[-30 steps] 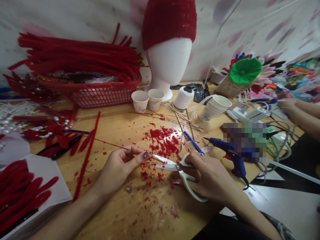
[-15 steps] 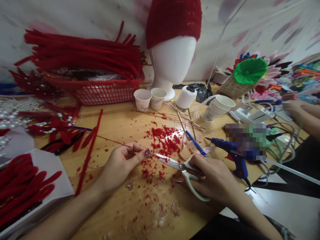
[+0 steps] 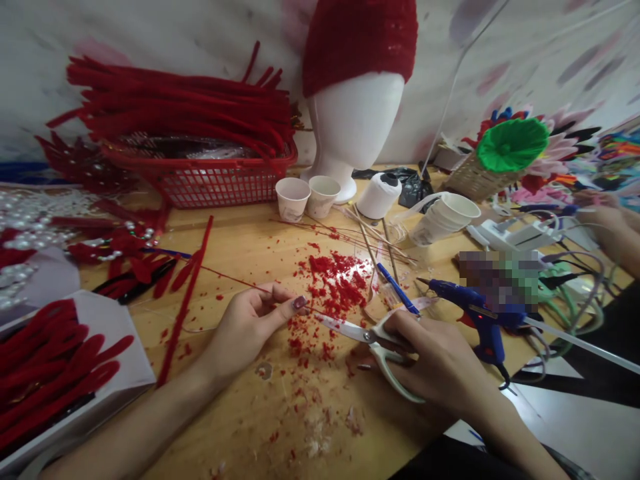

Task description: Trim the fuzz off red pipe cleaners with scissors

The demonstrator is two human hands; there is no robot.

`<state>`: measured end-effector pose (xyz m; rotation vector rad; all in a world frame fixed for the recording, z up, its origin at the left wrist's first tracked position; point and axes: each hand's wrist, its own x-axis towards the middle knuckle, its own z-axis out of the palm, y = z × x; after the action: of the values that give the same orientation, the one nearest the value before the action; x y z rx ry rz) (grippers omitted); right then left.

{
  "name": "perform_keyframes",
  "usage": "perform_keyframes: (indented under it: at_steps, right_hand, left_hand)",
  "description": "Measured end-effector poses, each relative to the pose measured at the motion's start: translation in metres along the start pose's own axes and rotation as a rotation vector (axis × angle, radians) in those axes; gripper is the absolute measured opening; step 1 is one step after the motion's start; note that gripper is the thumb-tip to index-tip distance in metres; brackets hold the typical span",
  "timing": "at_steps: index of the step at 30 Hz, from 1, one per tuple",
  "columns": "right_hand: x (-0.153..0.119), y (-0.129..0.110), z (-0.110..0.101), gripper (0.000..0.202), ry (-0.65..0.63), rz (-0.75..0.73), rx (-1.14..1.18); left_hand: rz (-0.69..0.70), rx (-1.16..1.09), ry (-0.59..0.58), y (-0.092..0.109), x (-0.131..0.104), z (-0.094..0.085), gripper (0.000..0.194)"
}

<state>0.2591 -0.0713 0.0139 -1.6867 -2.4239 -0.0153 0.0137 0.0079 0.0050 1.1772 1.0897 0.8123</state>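
Between the thumb and fingers of my left hand [image 3: 257, 320] is pinched a thin red chenille stem [image 3: 230, 279], its fuzz mostly trimmed down. The stem runs back to the upper left, and its short end pokes out past my fingertips. My right hand [image 3: 430, 353] grips white-handled scissors [image 3: 345, 328], fingers in the loops. Their blade tips lie close to the stem's short end, just right of my left fingertips; whether they touch it I cannot tell. Red fuzz clippings [image 3: 337, 283] are scattered on the wooden table below and behind the blades.
A red basket [image 3: 215, 183] heaped with red chenille stems stands behind, beside a white foam head [image 3: 350, 120]. Paper cups [image 3: 293, 200] and a thread spool [image 3: 379, 195] line the back. A blue glue gun [image 3: 480, 310] lies right; another person's hand [image 3: 607, 220] is far right.
The view has shifted slightly, so everything sits a little further right. The scissor tips are slightly lower and a bit further from my left fingertips. Both hands keep their hold.
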Motion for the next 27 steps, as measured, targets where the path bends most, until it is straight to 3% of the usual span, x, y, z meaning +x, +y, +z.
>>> perform_keyframes:
  at_steps: [3, 11, 15, 27]
  right_hand:
    - [-0.0005, 0.0, -0.0035, 0.018, -0.043, 0.0, 0.038]
    - [-0.0017, 0.0029, -0.0104, 0.023, -0.011, 0.045, 0.107]
    - [0.0019, -0.0005, -0.0102, 0.022, -0.079, 0.054, 0.142]
    - [0.0063, -0.0022, -0.0057, 0.022, -0.104, 0.065, 0.135]
  left_hand:
    - [-0.008, -0.034, 0.017, -0.0019, 0.0004, -0.0017, 0.016]
    - [-0.005, 0.005, 0.019, -0.0009, 0.0011, -0.0005, 0.016]
    - [0.005, 0.026, 0.007, -0.0014, 0.0019, -0.0003, 0.012]
    - [0.018, -0.001, -0.053, -0.0013, 0.0003, -0.0007, 0.007]
